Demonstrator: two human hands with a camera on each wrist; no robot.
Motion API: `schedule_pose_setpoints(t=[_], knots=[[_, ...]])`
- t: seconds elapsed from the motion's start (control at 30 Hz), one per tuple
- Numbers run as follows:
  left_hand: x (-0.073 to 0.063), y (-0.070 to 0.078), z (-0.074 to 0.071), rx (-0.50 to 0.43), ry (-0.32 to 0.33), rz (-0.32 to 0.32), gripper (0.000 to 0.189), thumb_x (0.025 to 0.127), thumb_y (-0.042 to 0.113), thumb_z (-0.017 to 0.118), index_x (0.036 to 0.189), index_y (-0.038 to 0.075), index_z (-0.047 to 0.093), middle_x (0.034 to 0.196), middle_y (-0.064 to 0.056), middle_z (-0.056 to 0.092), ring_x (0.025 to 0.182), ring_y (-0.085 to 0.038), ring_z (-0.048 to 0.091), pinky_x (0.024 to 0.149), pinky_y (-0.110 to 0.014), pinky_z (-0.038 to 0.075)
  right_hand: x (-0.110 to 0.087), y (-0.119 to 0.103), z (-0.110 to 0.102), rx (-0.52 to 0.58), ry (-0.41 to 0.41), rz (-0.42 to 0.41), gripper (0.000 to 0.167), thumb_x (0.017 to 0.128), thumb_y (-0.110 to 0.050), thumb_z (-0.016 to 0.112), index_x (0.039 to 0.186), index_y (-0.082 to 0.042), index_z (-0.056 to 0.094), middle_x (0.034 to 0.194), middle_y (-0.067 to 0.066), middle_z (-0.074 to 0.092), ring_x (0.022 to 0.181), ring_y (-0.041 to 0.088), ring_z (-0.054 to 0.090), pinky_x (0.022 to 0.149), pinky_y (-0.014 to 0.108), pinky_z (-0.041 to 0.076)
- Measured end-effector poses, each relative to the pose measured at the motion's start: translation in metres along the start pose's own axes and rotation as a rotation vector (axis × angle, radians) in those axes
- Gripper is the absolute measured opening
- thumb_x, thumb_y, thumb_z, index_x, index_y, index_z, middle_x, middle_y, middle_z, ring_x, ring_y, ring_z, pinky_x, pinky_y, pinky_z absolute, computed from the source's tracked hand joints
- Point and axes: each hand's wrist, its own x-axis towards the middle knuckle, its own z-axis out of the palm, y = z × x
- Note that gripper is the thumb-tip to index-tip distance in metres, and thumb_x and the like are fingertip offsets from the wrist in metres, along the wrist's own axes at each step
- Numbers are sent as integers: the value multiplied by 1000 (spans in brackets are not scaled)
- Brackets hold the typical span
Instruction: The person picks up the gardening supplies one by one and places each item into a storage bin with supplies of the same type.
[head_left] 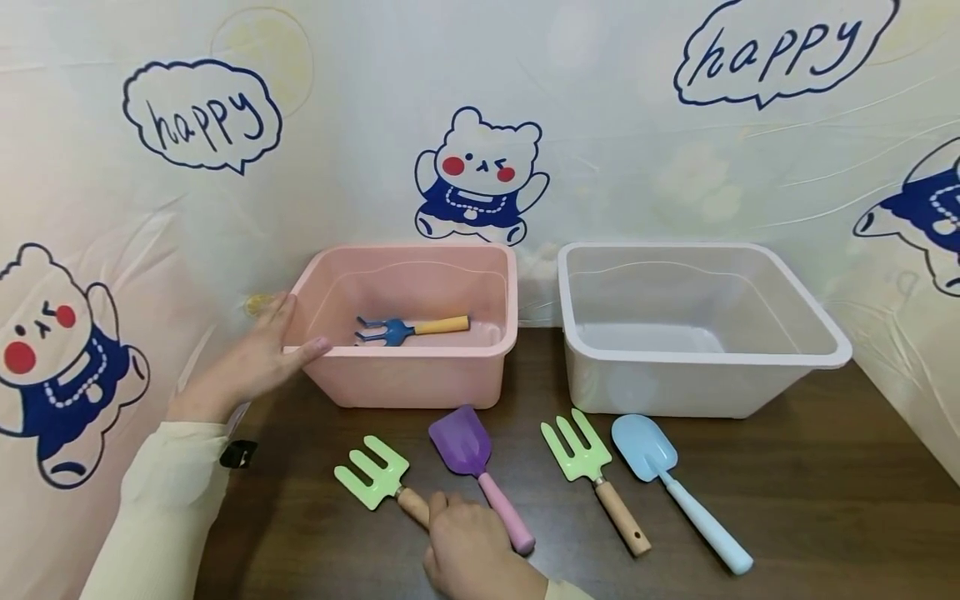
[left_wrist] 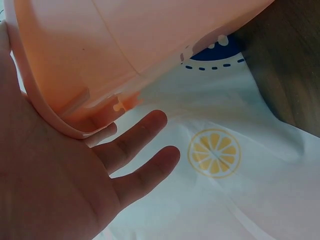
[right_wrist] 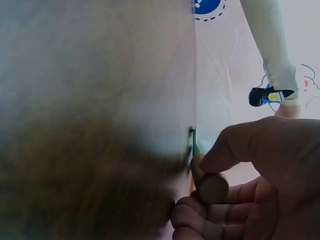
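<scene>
My left hand (head_left: 258,358) rests against the front left corner of a pink plastic bin (head_left: 420,379); in the left wrist view its fingers (left_wrist: 135,137) stretch out beneath the rim. Inside that bin lies a blue hand rake (head_left: 393,331) with a yellow handle. My right hand (head_left: 476,550) pinches the wooden handle of a green garden fork (head_left: 378,475) low over the table; the right wrist view shows the handle's end (right_wrist: 212,188) between thumb and fingers. Just right of this fork is a purple shovel (head_left: 461,442) with a pink handle.
A whitish bin (head_left: 660,383) stands right of the pink one. Before it lie a second green fork (head_left: 581,454) and a light blue trowel (head_left: 645,442) on the dark wooden table (head_left: 810,483). A printed sheet (head_left: 600,150) hangs behind and at both sides.
</scene>
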Motion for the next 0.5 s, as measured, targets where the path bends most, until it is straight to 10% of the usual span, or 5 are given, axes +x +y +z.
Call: schedule_pose_setpoints(t=[0.5], knots=[[0, -1, 1, 4, 12, 9, 100, 101, 56, 52, 158, -1, -8, 164, -25, -11, 147, -52, 3, 112, -68, 15, 4, 2, -2, 252, 170, 38, 18, 85, -19, 74, 99, -11, 69, 76, -3, 54, 57, 12, 52, 49, 28, 42]])
